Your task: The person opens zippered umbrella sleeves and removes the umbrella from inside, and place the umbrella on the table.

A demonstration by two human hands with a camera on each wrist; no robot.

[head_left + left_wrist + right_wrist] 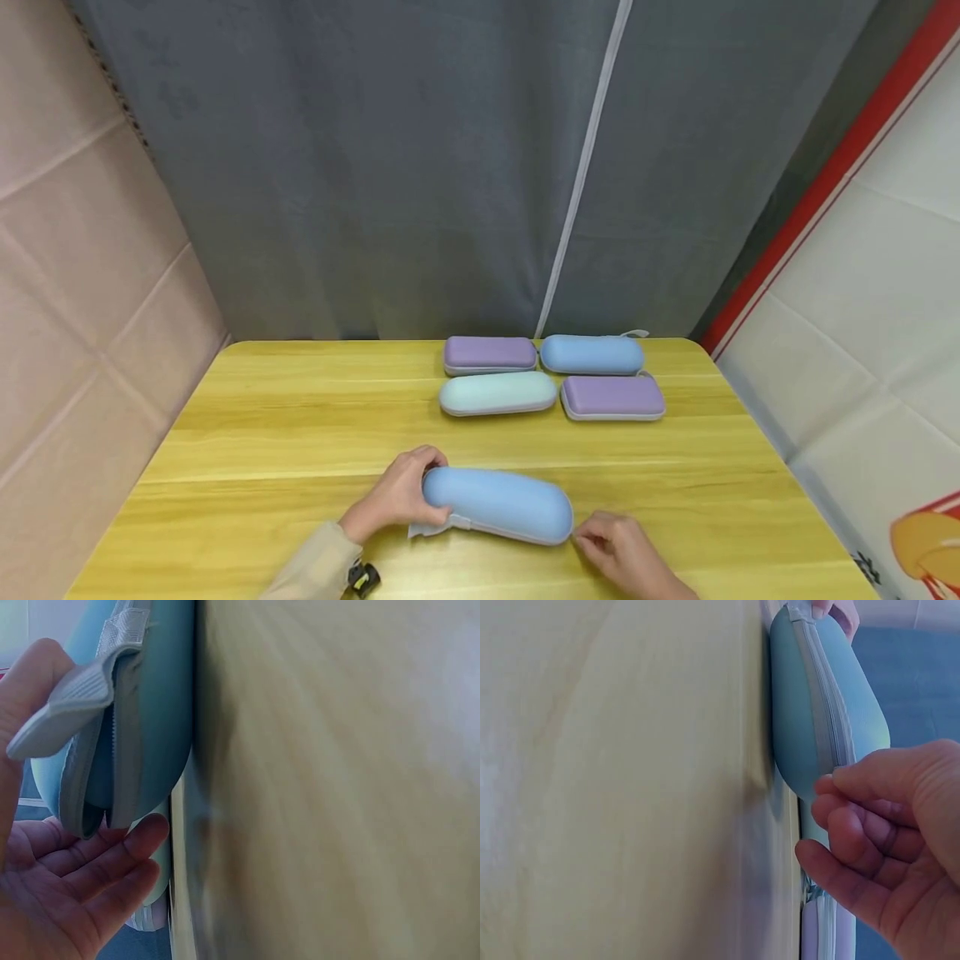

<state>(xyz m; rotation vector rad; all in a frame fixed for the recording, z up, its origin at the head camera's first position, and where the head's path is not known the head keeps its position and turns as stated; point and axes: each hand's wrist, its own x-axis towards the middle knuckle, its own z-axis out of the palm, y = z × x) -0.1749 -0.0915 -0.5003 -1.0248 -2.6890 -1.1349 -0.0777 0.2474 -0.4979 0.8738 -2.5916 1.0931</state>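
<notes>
A light-blue zip case [498, 504] lies near the front of the table, its grey zipper side facing the person. My left hand [401, 492] grips its left end, thumb on the near side and fingers behind. In the left wrist view a grey strap [71, 701] hangs at that end, and the zipper tapes [112, 765] stand apart there. My right hand [618, 550] is at the case's right end. In the right wrist view its thumb and index finger pinch at the zipper [831, 712], apparently on the pull, which the fingertips mostly hide.
Behind stand two purple cases [490, 354] [613, 397], a blue case [592, 357] and a mint case [498, 394], close together on the wooden table [300, 417]. A grey curtain [375, 167] hangs past the far edge. A black wristband [363, 578] shows on the left wrist.
</notes>
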